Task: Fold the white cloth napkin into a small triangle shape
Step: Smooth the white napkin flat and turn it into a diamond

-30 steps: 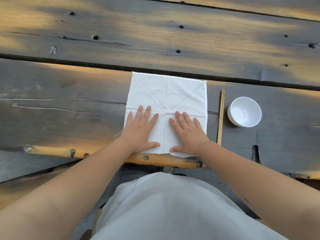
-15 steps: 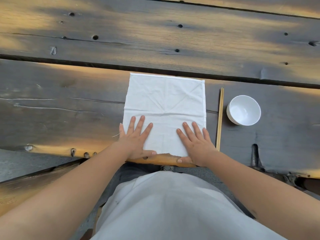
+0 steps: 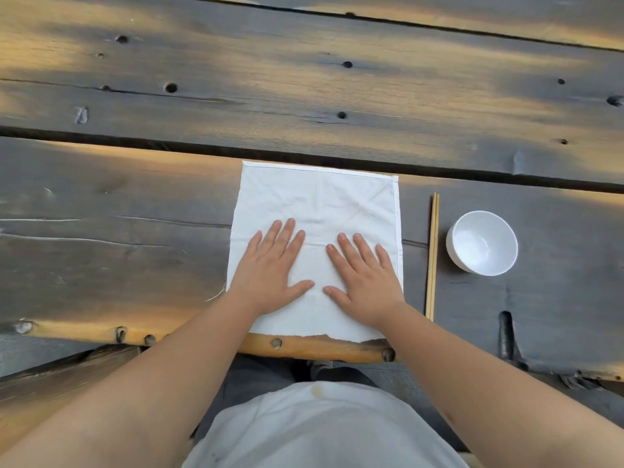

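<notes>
The white cloth napkin [image 3: 317,201] lies spread flat as a square on the dark wooden table, with faint creases across it. Its near edge reaches the table's front edge. My left hand [image 3: 270,268] rests palm down on the napkin's near left part, fingers apart. On the near right part my right hand [image 3: 363,275] lies flat in the same way. The two thumbs point toward each other with a small gap between them. Neither hand holds anything.
A pair of wooden chopsticks [image 3: 433,255] lies just right of the napkin, pointing away from me. A white bowl [image 3: 482,243], with nothing in it, stands right of them. The table's front edge [image 3: 304,346] runs close to my body. A dark gap [image 3: 135,140] between planks runs beyond the napkin.
Both hands had slid out toward the napkin's near corners; now they are back nearer the middle and a little farther up the cloth. The napkin stays flat.
</notes>
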